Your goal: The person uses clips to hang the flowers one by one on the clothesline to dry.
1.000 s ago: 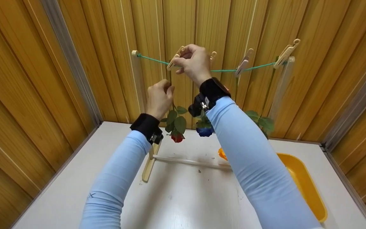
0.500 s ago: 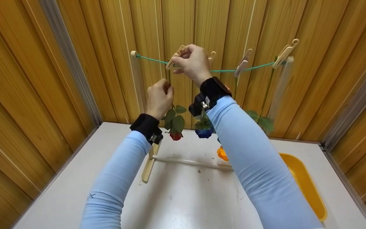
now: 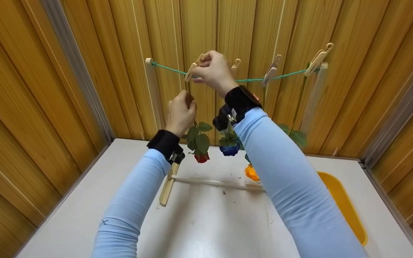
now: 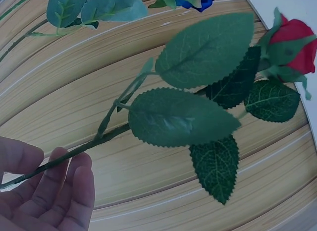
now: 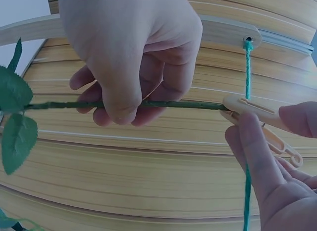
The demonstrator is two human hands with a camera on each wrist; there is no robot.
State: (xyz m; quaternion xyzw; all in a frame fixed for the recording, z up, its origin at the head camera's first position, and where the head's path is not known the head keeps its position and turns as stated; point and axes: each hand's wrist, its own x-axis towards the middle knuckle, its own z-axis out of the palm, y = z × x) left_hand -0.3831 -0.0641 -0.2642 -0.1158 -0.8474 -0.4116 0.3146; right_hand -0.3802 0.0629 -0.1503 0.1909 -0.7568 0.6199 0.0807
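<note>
A red artificial rose hangs head down, its green leaves spread above the bloom. My left hand pinches its stem between thumb and fingers, a short way below the cord. In the right wrist view the stem's cut end sits at the mouth of a beige clothespin. With thumb and fingers my right hand holds that clothespin at the green cord. The cord passes right by the clothespin's mouth.
Further right on the cord are several more clothespins, including a pinkish one. A blue rose and an orange rose hang below. A wooden stand carries the cord. At right, a yellow tray rests on the white table.
The view has shifted slightly. The red rose's head dips a little lower and swings slightly right. Both hands keep their hold on the stem and the clothespin.
</note>
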